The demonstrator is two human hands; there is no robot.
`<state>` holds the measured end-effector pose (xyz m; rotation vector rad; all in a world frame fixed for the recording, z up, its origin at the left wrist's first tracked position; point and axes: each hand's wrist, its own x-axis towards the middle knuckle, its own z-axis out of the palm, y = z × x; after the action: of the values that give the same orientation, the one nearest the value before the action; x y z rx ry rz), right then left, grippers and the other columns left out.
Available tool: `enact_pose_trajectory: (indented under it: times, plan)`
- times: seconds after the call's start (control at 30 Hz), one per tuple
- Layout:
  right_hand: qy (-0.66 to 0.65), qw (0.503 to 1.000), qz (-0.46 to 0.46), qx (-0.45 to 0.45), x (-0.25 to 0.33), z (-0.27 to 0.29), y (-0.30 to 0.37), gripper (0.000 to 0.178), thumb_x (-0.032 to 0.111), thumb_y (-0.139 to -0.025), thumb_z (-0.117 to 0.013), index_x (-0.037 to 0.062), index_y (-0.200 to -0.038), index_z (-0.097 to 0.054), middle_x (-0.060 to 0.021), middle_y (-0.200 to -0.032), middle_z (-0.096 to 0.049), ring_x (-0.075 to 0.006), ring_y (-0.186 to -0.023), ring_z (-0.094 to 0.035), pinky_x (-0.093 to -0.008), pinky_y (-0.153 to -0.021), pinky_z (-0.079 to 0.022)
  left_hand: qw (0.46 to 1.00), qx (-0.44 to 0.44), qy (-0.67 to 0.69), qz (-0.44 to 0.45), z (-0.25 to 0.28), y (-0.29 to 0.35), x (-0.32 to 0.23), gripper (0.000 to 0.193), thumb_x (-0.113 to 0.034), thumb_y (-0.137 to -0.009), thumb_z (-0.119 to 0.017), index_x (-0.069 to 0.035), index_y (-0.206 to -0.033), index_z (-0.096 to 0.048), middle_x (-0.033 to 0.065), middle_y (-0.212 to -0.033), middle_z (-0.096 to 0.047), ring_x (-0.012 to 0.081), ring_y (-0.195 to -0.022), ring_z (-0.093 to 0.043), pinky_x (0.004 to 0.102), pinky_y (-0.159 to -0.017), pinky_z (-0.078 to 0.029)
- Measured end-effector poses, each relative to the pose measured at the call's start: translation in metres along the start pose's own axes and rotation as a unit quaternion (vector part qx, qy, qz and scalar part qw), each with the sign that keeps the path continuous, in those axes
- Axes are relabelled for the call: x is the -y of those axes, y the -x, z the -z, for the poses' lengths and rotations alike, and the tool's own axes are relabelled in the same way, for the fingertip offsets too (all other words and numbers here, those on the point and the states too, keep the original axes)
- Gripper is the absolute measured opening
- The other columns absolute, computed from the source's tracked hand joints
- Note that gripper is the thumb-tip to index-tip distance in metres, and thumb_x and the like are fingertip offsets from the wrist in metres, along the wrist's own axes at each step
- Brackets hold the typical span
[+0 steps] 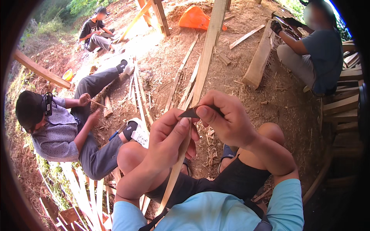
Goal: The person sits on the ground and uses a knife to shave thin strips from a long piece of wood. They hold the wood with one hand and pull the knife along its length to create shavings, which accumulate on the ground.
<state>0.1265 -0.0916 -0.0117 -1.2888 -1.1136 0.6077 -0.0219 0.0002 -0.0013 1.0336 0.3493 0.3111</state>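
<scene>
My left hand (168,135) is closed round a long, thin wooden strip (174,178), which slants down across my lap to my left side. In my right hand (228,117) is a small knife (188,112) with a dark, pointed blade. Its tip points left and lies at my left fingertips, over the upper part of the strip. Both hands meet in front of my knees, the left thumb close under the blade. My right fingers cover most of the knife's handle, and the strip's upper end is hidden behind the fingers.
A tall wooden post (210,46) rises just beyond my hands. Close on my left, a seated person (58,131) holds a small stick; others sit far left and at right by a thick plank (259,61). Cut wood (347,106) is stacked at right; shavings litter the soil.
</scene>
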Motion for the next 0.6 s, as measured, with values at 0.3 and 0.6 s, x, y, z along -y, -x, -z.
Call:
enact_pose_trajectory:
  times: [0.3, 0.6]
  plan:
    - [0.151, 0.978, 0.133, -0.055, 0.010, -0.002, 0.002, 0.013, 0.013, -0.082, -0.062, 0.0044, -0.075, -0.055, -0.0105, -0.061, -0.058, -0.0247, -0.052, -0.059, -0.0309, -0.046, -0.042, 1.000, 0.004, 0.007, -0.006, 0.000, 0.003, 0.001, 0.021, -0.016, -0.095, -0.041, 0.000, -0.103, -0.052, 0.0056, -0.071, -0.059, 0.0104, -0.048, -0.057, 0.0194, -0.042, -0.046]
    - [0.061, 0.994, 0.038, 0.086, 0.008, 0.021, -0.002, 0.019, 0.019, -0.083, -0.063, 0.0032, -0.076, -0.055, -0.0058, -0.055, -0.054, -0.0143, -0.049, -0.056, -0.0270, -0.043, -0.038, 1.000, -0.008, -0.012, 0.014, -0.006, 0.009, 0.001, 0.018, -0.016, -0.095, -0.043, -0.003, -0.103, -0.052, 0.0054, -0.076, -0.060, 0.0101, -0.054, -0.059, 0.0189, -0.044, -0.047]
